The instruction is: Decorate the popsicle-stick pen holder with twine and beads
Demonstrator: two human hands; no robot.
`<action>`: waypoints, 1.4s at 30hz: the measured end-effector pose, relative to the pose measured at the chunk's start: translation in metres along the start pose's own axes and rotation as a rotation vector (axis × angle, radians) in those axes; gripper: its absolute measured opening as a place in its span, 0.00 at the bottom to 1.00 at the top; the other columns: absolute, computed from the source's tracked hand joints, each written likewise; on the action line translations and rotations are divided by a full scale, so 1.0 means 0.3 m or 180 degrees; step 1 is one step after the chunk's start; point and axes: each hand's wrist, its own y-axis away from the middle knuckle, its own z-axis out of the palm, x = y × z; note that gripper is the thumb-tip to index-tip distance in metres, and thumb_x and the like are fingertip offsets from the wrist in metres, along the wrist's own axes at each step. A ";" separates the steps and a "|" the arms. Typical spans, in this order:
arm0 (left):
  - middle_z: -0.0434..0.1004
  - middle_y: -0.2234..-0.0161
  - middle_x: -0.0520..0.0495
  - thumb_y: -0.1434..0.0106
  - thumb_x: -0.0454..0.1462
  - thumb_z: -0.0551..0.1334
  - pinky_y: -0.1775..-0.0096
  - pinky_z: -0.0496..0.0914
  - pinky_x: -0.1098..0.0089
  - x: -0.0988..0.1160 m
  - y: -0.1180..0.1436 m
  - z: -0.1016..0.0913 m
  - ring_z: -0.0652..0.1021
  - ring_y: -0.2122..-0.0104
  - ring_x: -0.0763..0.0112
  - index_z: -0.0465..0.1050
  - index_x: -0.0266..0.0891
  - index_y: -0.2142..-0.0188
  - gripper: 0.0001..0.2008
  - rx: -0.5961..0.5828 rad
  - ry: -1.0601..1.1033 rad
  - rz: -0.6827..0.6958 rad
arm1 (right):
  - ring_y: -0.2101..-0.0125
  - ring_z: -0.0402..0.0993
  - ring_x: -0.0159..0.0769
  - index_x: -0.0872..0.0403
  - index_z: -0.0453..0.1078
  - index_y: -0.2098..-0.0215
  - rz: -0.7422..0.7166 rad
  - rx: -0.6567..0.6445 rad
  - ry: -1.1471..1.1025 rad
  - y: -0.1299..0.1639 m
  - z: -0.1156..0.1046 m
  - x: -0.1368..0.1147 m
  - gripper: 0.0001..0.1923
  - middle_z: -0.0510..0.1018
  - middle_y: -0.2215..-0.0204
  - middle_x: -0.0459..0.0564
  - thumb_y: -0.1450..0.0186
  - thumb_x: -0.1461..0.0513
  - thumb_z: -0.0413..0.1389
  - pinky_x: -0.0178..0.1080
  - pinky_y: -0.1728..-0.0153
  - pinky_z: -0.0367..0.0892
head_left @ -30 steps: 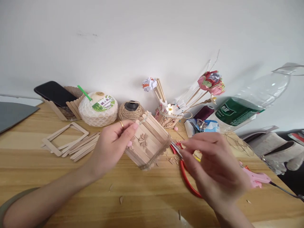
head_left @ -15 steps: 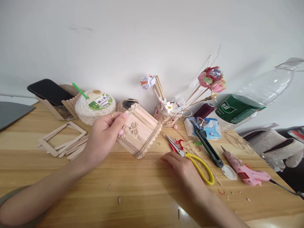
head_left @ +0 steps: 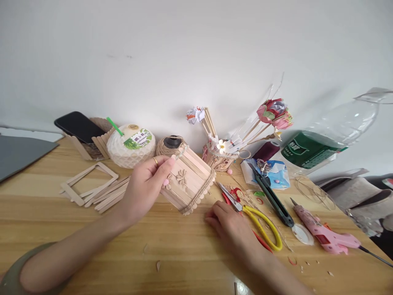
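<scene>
My left hand [head_left: 147,184] is closed on a craft-stick panel [head_left: 192,176], thumb on its face and fingers behind. The panel is tilted above the table, with small wooden petal flowers, a pink pompom, a twine band and a scalloped lower edge. My right hand [head_left: 229,225] rests on the tabletop below it, fingers loosely bent, nothing visible in them. Close beside that hand are the yellow-handled scissors [head_left: 260,221], and a second, red handle shows partly under the wrist. A ball of twine [head_left: 162,148] stands behind the panel, partly covered.
At the left are a craft-stick frame [head_left: 75,182], loose sticks [head_left: 112,194], a white coconut [head_left: 130,151] with a straw, and a phone [head_left: 80,126]. Rightward lie a utility knife [head_left: 273,196], a pink glue gun [head_left: 325,233] and a large bottle [head_left: 325,139]. Behind stands a decorated flower holder [head_left: 219,159].
The whole view has shifted, so things sit lower in the picture. Both hands keep nearly the same pose, and the panel stays in my left hand.
</scene>
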 end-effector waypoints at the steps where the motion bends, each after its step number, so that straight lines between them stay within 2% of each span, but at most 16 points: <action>1: 0.59 0.84 0.58 0.40 0.44 0.55 0.77 0.61 0.75 0.000 0.001 0.000 0.64 0.81 0.75 0.66 0.40 0.78 0.14 -0.0019 0.0003 0.0004 | 0.70 0.70 0.35 0.54 0.65 0.72 -0.0049 0.0030 -0.0069 0.003 -0.016 -0.006 0.08 0.73 0.70 0.48 0.36 0.68 0.50 0.36 0.69 0.65; 7: 0.60 0.84 0.57 0.39 0.45 0.56 0.77 0.62 0.75 -0.002 0.012 0.003 0.65 0.81 0.74 0.67 0.40 0.77 0.14 -0.0091 -0.0002 0.0051 | 0.73 0.64 0.31 0.52 0.61 0.70 -0.0186 0.0691 -0.1333 0.016 -0.134 -0.068 0.09 0.67 0.74 0.44 0.32 0.61 0.46 0.33 0.72 0.62; 13: 0.59 0.83 0.57 0.40 0.46 0.56 0.76 0.63 0.75 0.003 0.020 0.002 0.66 0.80 0.74 0.68 0.40 0.76 0.14 -0.0086 -0.0063 0.0051 | 0.77 0.61 0.28 0.54 0.64 0.72 0.0091 0.0381 -0.2569 -0.008 -0.160 -0.103 0.12 0.64 0.79 0.42 0.34 0.56 0.49 0.31 0.77 0.61; 20: 0.60 0.84 0.57 0.40 0.45 0.55 0.77 0.62 0.74 -0.001 0.015 0.004 0.66 0.80 0.73 0.68 0.40 0.77 0.15 -0.0032 -0.0182 0.0079 | 0.77 0.64 0.29 0.55 0.66 0.72 0.0224 0.0480 -0.2828 -0.020 -0.170 -0.102 0.12 0.66 0.79 0.43 0.36 0.56 0.52 0.32 0.75 0.65; 25: 0.59 0.84 0.57 0.39 0.44 0.55 0.76 0.61 0.74 -0.004 0.006 -0.001 0.65 0.80 0.74 0.65 0.40 0.80 0.16 -0.0029 -0.0203 0.0134 | 0.77 0.66 0.29 0.56 0.65 0.74 0.0449 0.0573 -0.2550 -0.020 -0.150 -0.050 0.12 0.69 0.78 0.43 0.42 0.56 0.59 0.31 0.76 0.65; 30: 0.59 0.85 0.57 0.39 0.43 0.55 0.77 0.61 0.74 -0.002 0.001 -0.004 0.64 0.81 0.74 0.60 0.40 0.82 0.17 -0.0006 -0.0201 0.0123 | 0.76 0.71 0.31 0.56 0.69 0.73 0.0199 0.0418 -0.1109 -0.001 -0.077 -0.003 0.06 0.75 0.77 0.46 0.38 0.64 0.54 0.32 0.75 0.66; 34: 0.59 0.85 0.57 0.40 0.43 0.55 0.77 0.61 0.75 0.001 0.000 -0.003 0.64 0.81 0.74 0.59 0.41 0.83 0.17 0.0058 -0.0241 0.0099 | 0.71 0.73 0.33 0.55 0.71 0.69 -0.0168 0.0175 -0.0785 0.006 -0.029 -0.010 0.08 0.78 0.72 0.48 0.36 0.68 0.50 0.34 0.69 0.66; 36: 0.59 0.85 0.57 0.40 0.43 0.55 0.77 0.62 0.75 0.000 -0.001 -0.002 0.65 0.81 0.74 0.59 0.41 0.83 0.17 0.0091 -0.0288 0.0107 | 0.71 0.73 0.33 0.55 0.71 0.70 -0.0273 0.0052 -0.0669 0.005 -0.013 -0.023 0.10 0.77 0.72 0.48 0.36 0.70 0.49 0.34 0.69 0.66; 39: 0.59 0.85 0.56 0.40 0.42 0.55 0.78 0.62 0.76 -0.003 -0.003 -0.001 0.65 0.81 0.74 0.59 0.41 0.83 0.17 0.0126 -0.0302 0.0122 | 0.73 0.71 0.32 0.55 0.71 0.71 -0.0221 -0.0003 -0.0522 0.003 0.010 -0.044 0.11 0.75 0.73 0.47 0.40 0.73 0.50 0.33 0.71 0.65; 42: 0.59 0.84 0.57 0.40 0.43 0.56 0.77 0.62 0.76 -0.007 -0.003 0.000 0.66 0.81 0.74 0.62 0.40 0.82 0.16 0.0130 -0.0260 0.0126 | 0.73 0.70 0.33 0.56 0.71 0.72 -0.0112 0.0071 -0.0303 0.005 0.032 -0.059 0.06 0.73 0.73 0.47 0.42 0.71 0.55 0.34 0.72 0.65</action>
